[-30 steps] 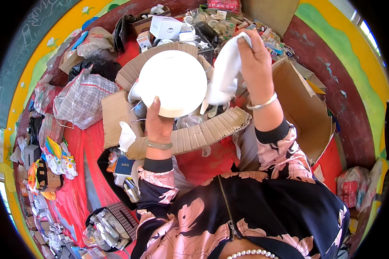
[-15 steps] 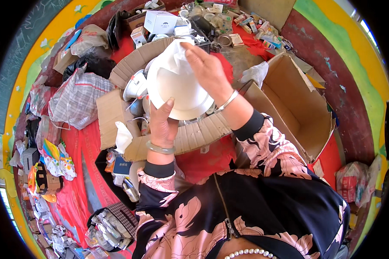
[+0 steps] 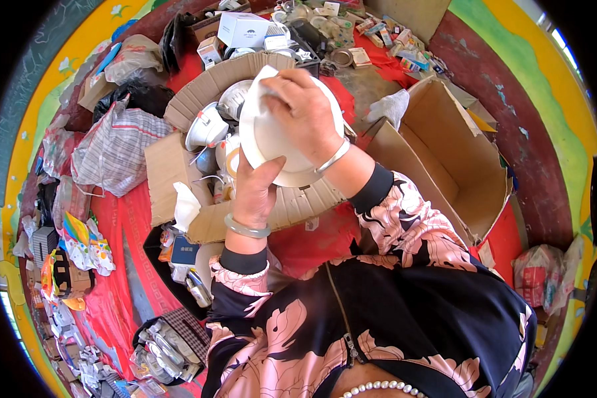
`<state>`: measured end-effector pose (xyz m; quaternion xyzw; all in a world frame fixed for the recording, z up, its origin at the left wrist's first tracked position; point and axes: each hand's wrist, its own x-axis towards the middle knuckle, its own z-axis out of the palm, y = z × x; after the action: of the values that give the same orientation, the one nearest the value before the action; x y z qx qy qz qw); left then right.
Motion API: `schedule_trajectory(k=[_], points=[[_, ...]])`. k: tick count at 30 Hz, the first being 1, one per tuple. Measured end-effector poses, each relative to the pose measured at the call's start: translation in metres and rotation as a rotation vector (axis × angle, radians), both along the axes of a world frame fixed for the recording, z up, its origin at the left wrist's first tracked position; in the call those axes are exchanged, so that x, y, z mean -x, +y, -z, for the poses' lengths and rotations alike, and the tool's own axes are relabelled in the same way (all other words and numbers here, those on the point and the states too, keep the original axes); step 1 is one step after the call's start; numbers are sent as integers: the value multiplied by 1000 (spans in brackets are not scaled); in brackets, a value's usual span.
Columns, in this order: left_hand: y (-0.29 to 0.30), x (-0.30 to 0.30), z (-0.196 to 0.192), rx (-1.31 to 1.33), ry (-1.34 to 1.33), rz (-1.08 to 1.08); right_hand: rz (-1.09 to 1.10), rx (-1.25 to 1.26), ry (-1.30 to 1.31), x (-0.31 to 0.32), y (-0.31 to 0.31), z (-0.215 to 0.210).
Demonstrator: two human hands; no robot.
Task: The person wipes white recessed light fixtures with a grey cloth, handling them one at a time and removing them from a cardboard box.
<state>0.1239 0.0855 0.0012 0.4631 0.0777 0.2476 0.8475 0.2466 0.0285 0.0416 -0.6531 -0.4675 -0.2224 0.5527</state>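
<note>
Over the open cardboard box I hold a round white dish-shaped piece (image 3: pixel 266 138) with a raised rim, tilted; it may be a lamp cover. My left hand (image 3: pixel 253 199) grips its near edge, thumb on the front face and fingers hidden behind. My right hand (image 3: pixel 305 119), curled and slightly blurred, presses a white tissue (image 3: pixel 259 85) against the piece near its upper left rim. Beside the piece, in the cardboard box (image 3: pixel 298 211), lie several white round lamp-like fittings (image 3: pixel 207 126) with cables. Another crumpled tissue (image 3: pixel 186 207) rests on the box's left flap.
A second, larger cardboard box (image 3: pixel 444 152) stands open at the right, a grey-white glove (image 3: pixel 389 108) by its edge. A checked bag (image 3: pixel 116 149) sits at the left. Small boxes (image 3: pixel 243 30) and jars crowd the far side. Red sheeting (image 3: pixel 116 292) covers the floor.
My right hand has moved down and left across the white piece, its fingers now more curled around the tissue. The piece has shifted slightly right, uncovering more fittings in the box.
</note>
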Motion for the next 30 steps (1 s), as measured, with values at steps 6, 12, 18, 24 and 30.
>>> schedule_trajectory(k=[6,12,18,24,30], points=[[16,-1,45,100,6,-79,-260,27,-143,40,1,6],[0,4,12,-65,-29,-45,-39,-86,222,-11,1,-13],[10,5,24,131,17,-95,-178,-90,-201,36,5,3],[5,3,10,-228,-32,-115,129,-119,222,-31,5,2],[14,2,29,-172,3,-129,-208,-51,-87,42,10,-3]])
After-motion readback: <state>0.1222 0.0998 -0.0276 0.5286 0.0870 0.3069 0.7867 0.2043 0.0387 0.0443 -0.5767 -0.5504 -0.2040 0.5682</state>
